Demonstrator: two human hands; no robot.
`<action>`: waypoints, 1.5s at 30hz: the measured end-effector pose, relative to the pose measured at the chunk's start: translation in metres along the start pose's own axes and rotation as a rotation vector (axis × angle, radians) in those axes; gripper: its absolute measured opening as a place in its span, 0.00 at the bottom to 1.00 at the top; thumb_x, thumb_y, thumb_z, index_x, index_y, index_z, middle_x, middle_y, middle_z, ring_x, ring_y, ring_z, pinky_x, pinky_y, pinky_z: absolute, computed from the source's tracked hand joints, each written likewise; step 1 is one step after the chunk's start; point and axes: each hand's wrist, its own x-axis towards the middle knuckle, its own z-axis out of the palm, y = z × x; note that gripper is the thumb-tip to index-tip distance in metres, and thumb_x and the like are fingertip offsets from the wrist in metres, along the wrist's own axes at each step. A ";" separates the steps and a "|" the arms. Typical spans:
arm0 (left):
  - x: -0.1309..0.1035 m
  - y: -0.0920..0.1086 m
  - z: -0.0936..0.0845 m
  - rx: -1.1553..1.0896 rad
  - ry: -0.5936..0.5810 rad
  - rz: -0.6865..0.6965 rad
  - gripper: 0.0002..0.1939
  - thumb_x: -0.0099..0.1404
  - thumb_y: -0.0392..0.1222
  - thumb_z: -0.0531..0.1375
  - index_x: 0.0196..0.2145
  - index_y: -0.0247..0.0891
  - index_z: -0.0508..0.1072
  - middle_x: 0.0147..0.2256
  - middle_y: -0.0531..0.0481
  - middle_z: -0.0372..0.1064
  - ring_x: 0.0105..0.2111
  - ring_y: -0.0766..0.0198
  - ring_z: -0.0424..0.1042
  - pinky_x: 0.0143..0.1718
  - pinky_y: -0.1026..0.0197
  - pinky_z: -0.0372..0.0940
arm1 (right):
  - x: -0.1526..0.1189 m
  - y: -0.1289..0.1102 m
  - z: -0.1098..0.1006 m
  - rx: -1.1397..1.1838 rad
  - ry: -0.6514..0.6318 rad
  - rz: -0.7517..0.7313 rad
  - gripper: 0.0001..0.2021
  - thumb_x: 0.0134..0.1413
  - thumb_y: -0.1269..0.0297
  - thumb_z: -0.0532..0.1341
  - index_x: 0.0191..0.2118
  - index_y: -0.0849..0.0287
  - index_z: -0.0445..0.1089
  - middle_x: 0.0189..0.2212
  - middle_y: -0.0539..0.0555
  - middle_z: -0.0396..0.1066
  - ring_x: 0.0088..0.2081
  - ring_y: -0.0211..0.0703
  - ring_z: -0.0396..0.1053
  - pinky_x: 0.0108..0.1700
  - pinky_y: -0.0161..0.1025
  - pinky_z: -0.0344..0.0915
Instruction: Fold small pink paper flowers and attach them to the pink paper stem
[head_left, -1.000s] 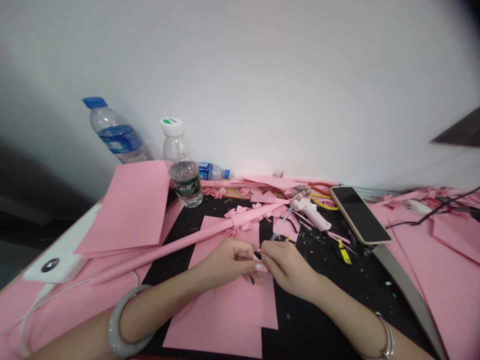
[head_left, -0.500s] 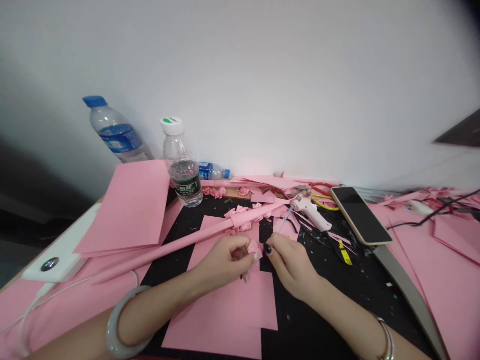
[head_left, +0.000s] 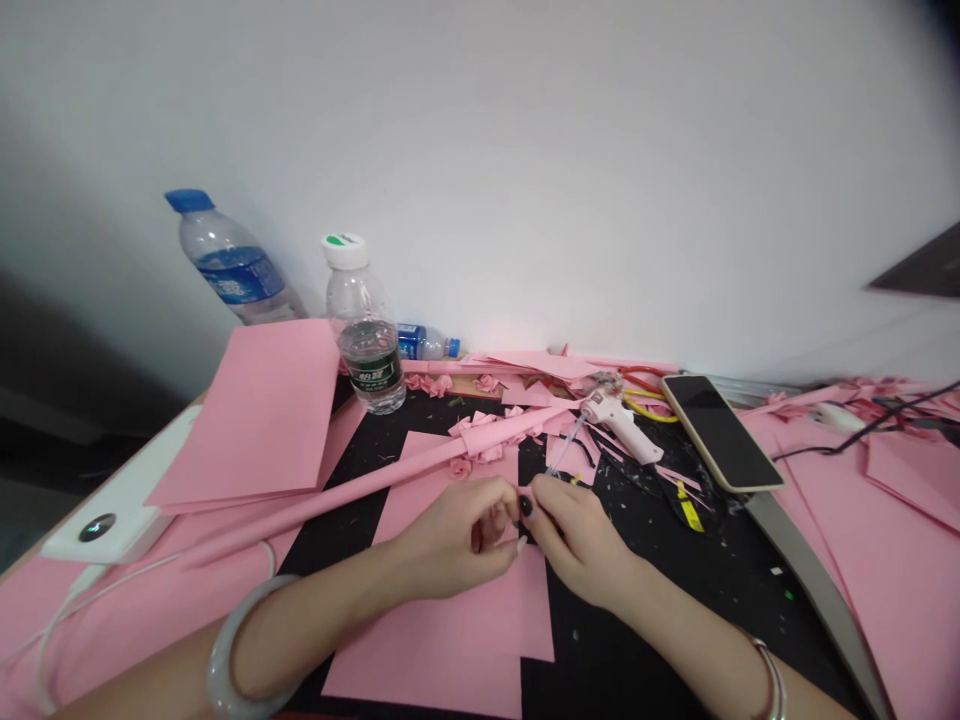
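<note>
My left hand (head_left: 469,535) and my right hand (head_left: 577,530) meet above the pink sheets on the black table. Between their fingertips is a small folded pink paper flower (head_left: 527,491), mostly hidden by the fingers. My right thumb and forefinger pinch it. The left fingers curl around its other side, thumb below. Just beyond the hands, a long pink paper tube (head_left: 405,466) lies slantwise, with small folded paper flowers (head_left: 460,467) beside it. A white glue gun (head_left: 626,430) lies behind my right hand, its nozzle side toward the hands.
Pink paper sheets (head_left: 262,420) are stacked at left near a white power bank (head_left: 112,510) with a cable. Plastic bottles (head_left: 367,340) stand by the wall. A phone (head_left: 720,430) lies at right above a grey curved strip (head_left: 817,580). Paper scraps and pliers handles (head_left: 649,405) lie behind.
The two hands have come together, the left moving slightly right. The paper flower, plainly visible in the left hand before, is now mostly covered and pinched by the right fingers too.
</note>
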 end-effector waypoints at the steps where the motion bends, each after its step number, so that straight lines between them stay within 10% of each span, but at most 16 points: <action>1: 0.000 0.000 0.000 -0.017 0.024 -0.008 0.06 0.58 0.34 0.58 0.29 0.40 0.62 0.23 0.58 0.56 0.21 0.70 0.56 0.21 0.67 0.53 | 0.000 0.000 0.000 0.019 0.024 0.021 0.12 0.61 0.71 0.48 0.25 0.55 0.52 0.21 0.46 0.56 0.22 0.37 0.55 0.25 0.35 0.51; 9: 0.010 -0.006 0.001 -0.478 0.174 -0.145 0.14 0.60 0.42 0.62 0.43 0.37 0.67 0.35 0.49 0.72 0.31 0.62 0.75 0.34 0.59 0.69 | 0.007 -0.002 -0.001 0.282 0.022 0.134 0.16 0.66 0.66 0.47 0.24 0.57 0.56 0.20 0.46 0.58 0.22 0.35 0.57 0.25 0.32 0.54; 19: 0.009 -0.002 0.001 -0.425 0.203 -0.210 0.13 0.61 0.48 0.61 0.30 0.35 0.78 0.29 0.48 0.77 0.32 0.59 0.77 0.36 0.58 0.72 | 0.003 0.000 0.003 0.127 0.223 0.181 0.06 0.59 0.70 0.56 0.30 0.57 0.63 0.22 0.47 0.63 0.21 0.36 0.59 0.23 0.32 0.57; 26: 0.008 -0.001 0.003 -0.476 0.204 -0.233 0.13 0.59 0.49 0.63 0.30 0.35 0.78 0.28 0.49 0.77 0.31 0.59 0.77 0.35 0.59 0.72 | 0.004 -0.003 -0.001 0.167 0.266 -0.041 0.12 0.60 0.75 0.54 0.42 0.56 0.72 0.38 0.56 0.76 0.41 0.45 0.73 0.42 0.41 0.71; 34: 0.008 0.001 0.002 -0.485 0.227 -0.256 0.14 0.59 0.50 0.62 0.28 0.36 0.77 0.27 0.49 0.77 0.30 0.59 0.78 0.34 0.59 0.72 | 0.001 -0.002 0.003 -0.016 0.357 -0.170 0.11 0.58 0.77 0.58 0.43 0.59 0.74 0.37 0.58 0.79 0.38 0.46 0.77 0.41 0.41 0.75; 45: 0.012 -0.006 -0.003 -0.614 0.263 -0.337 0.13 0.58 0.49 0.62 0.32 0.34 0.75 0.27 0.48 0.77 0.28 0.59 0.78 0.32 0.61 0.70 | 0.002 0.003 0.000 -0.198 0.148 -0.250 0.17 0.58 0.78 0.53 0.51 0.66 0.68 0.47 0.65 0.75 0.50 0.52 0.72 0.49 0.49 0.73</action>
